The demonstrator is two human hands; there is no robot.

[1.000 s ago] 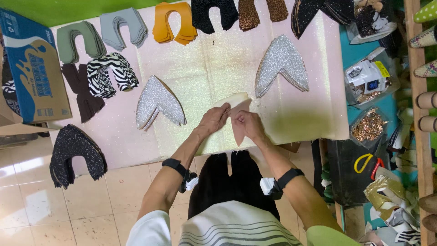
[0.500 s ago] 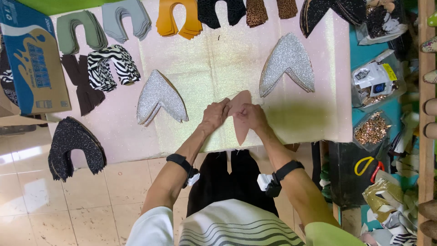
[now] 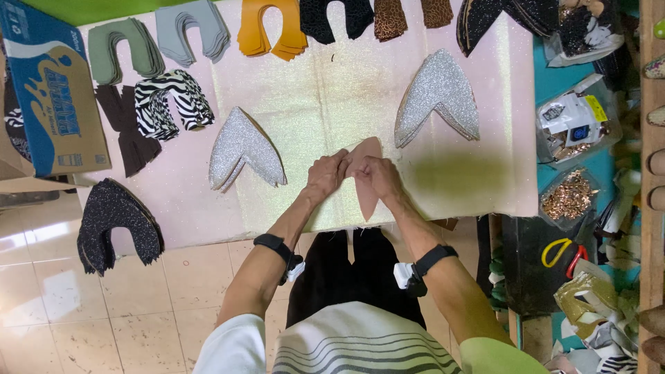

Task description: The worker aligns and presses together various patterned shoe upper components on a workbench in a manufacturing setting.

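Little moved since earlier frame: both hands' fingers (image 3: 346,161) still pinch tan pointed leather piece (image 3: 366,197); silver glitter stacks (image 3: 244,149) flank fingers, untouched.

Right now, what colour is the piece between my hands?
Tan-pink piece, plain and unpatterned, seen in the head view.

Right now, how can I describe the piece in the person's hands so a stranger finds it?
Start at the pale table. Between two silver glitter stacks, the left hand and right hand hold a pointed tan piece. It alone is plain, matte and single.
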